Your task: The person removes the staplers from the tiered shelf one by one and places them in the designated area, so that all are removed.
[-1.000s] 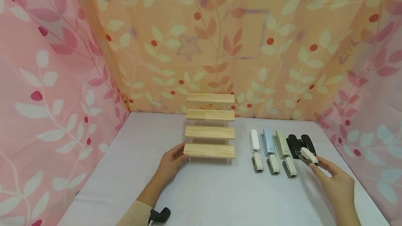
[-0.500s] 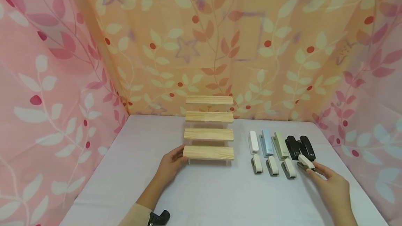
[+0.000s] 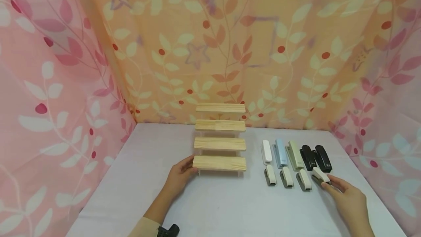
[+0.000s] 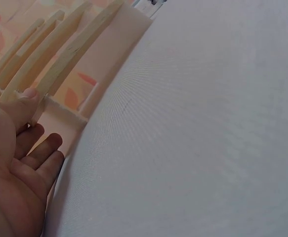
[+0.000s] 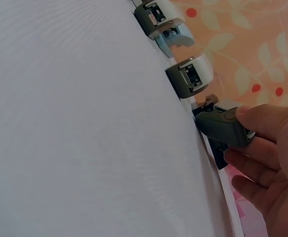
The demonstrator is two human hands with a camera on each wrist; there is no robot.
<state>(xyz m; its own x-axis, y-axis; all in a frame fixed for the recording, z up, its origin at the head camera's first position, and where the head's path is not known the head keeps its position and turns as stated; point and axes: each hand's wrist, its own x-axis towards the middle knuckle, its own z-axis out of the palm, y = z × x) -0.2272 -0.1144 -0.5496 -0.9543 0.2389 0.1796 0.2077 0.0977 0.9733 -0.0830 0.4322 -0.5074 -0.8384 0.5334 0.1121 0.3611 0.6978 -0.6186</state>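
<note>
My left hand (image 3: 179, 178) pinches the left end of the lowest step of a tiered wooden display shelf (image 3: 219, 143). In the left wrist view its thumb lies on the plank's end and the other fingers are bent below. My right hand (image 3: 350, 202) pinches a small white-and-grey stapler (image 3: 320, 175) between thumb and fingers, its grey base facing the right wrist camera. That stapler is tilted, at the right end of a front row of similar small staplers (image 3: 287, 177); whether it touches the table cannot be told.
Behind the small ones stand longer staplers: white (image 3: 266, 152), light blue (image 3: 280, 153), green (image 3: 295, 155) and two black (image 3: 323, 158). A white cloth covers the table (image 3: 223, 207). Patterned curtains (image 3: 230, 46) close off the back and sides.
My right hand has brought the small stapler left and lower, from in front of the black staplers toward the row's right end. The left hand stays on the shelf; the head view tilts slightly.
</note>
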